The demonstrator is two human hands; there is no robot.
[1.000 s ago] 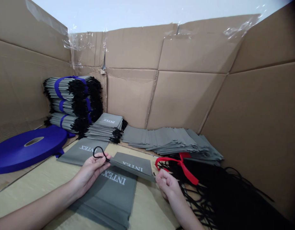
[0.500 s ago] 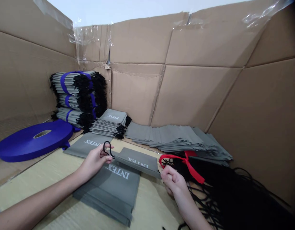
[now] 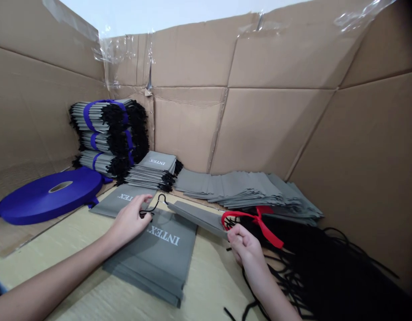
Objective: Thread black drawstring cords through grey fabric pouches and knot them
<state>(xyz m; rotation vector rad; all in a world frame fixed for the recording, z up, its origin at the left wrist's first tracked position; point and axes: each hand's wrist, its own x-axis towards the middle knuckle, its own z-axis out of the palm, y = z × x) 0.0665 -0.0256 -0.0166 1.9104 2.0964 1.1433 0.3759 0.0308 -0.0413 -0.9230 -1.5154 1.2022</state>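
My left hand (image 3: pixel 130 220) pinches a black cord loop (image 3: pixel 154 206) at the left end of a grey INTEX bag (image 3: pixel 199 217) that is lifted off the table. At the bag's right end, my right hand (image 3: pixel 244 246) is closed on its corner. Under the lifted bag lies a stack of grey INTEX bags (image 3: pixel 159 258). Right of my right hand is a heap of black cords (image 3: pixel 313 267) tied with a red ribbon (image 3: pixel 259 223).
A blue tape roll (image 3: pixel 48 194) lies at the left. Bundled bags bound with blue tape (image 3: pixel 107 133) stand in the back left corner, a loose bag stack (image 3: pixel 152 171) beside them. Flat grey bags (image 3: pixel 246 189) fan along the back. Cardboard walls (image 3: pixel 266 111) surround the wooden table (image 3: pixel 209 285).
The held bag has tilted so its printed face turns away from me. My left hand has drawn the cord loop down and leftward; my right hand has shifted slightly lower.
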